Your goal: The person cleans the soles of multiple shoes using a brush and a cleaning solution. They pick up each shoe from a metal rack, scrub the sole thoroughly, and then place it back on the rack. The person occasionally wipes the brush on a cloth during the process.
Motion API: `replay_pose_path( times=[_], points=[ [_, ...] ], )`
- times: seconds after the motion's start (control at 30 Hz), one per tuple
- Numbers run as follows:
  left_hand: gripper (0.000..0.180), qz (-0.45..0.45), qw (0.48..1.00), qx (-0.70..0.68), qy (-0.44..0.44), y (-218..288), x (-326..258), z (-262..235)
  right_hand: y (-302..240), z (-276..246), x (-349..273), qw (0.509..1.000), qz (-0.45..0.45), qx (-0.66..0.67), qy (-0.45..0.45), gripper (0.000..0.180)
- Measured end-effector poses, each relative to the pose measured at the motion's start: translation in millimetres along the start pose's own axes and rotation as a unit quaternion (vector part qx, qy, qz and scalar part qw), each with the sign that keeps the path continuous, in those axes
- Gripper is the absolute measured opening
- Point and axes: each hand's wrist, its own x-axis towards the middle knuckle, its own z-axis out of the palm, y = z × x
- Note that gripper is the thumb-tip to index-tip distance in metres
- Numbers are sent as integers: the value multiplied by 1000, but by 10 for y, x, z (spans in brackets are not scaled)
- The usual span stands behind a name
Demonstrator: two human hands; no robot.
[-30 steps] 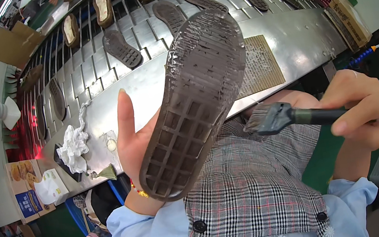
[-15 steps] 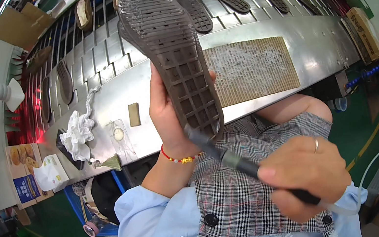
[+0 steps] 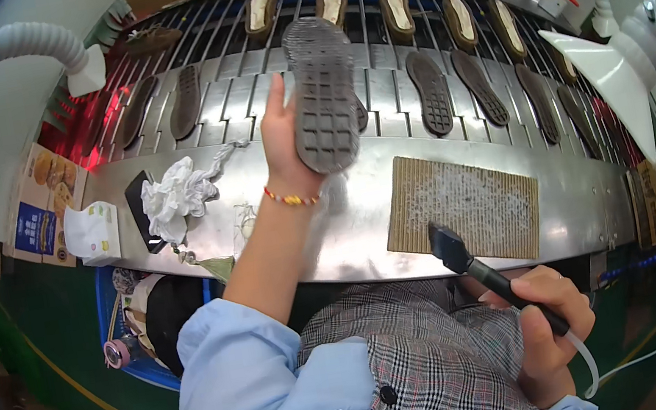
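Observation:
A dark brown shoe sole (image 3: 323,94), with its ribbed and gridded tread toward me, is held up over the conveyor by my left hand (image 3: 286,156). The thumb stands out beside the sole's left edge; the other fingers are hidden behind it. Wet-looking gloss covers the sole's far end. My right hand (image 3: 553,315) is closed around the black handle of a glue brush (image 3: 489,275), from which a clear hose runs. The brush's dark head is over the near edge of a corrugated cardboard sheet (image 3: 465,200) smeared with whitish residue; whether it touches cannot be told.
Along the slatted conveyor (image 3: 234,100) lie several soles (image 3: 431,94) and, farther off, several brown uppers (image 3: 397,9). Crumpled white cloth (image 3: 177,199), a tissue pack (image 3: 92,234) and a box (image 3: 45,207) stand left. White extraction hoods (image 3: 597,89) flank the bench; a blue crate (image 3: 149,375) sits below.
My left hand has carried the sole forward, away from me and over the conveyor. The brush has come off the sole and moved right, to the cardboard. My view has shifted too.

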Motion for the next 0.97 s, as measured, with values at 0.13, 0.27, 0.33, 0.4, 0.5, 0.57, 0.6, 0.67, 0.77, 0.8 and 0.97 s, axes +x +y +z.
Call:
replay_pose_path(
  times=[0.13, 0.27, 0.33, 0.4, 0.5, 0.57, 0.6, 0.67, 0.77, 0.8, 0.97],
  points=[
    [81, 238, 821, 424, 301, 947, 230, -728, 75, 57, -43, 995, 74, 29, 56, 27],
    [67, 266, 375, 795, 396, 2272, -636, -1381, 451, -43, -211, 972, 146, 41, 177, 25],
    [66, 258, 198, 837, 440, 2591, -1357, -1391, 789, -106, -289, 960, 169, 135, 176, 32],
    [66, 159, 144, 839, 500, 2835, -2032, -1675, 1128, -67, -325, 905, 205, 322, 188, 37],
    [71, 59, 179, 827, 529, 2647, -2124, -1769, 1464, 116, -414, 773, 276, 555, 133, 58],
    [78, 32, 178, 822, 540, 2367, -1968, -1639, 1533, 207, -465, 708, 292, 634, 108, 65],
    [83, 25, 170, 818, 550, 2234, -1858, -1495, 1574, 229, -504, 701, 291, 644, 93, 69],
    [92, -9, 187, 799, 572, 2221, -1835, -1365, 1582, 208, -570, 697, 292, 653, 54, 73],
    [103, -49, 228, 751, 618, 2648, -1963, -1507, 1516, 130, -704, 722, 287, 629, 6, 72],
    [106, -45, 215, 730, 647, 2720, -1975, -1637, 1510, 120, -762, 718, 297, 629, 11, 69],
    [105, -66, 198, 716, 666, 2593, -1648, -1434, 1622, 182, -1112, 695, 357, 623, 23, 59]
  ],
)
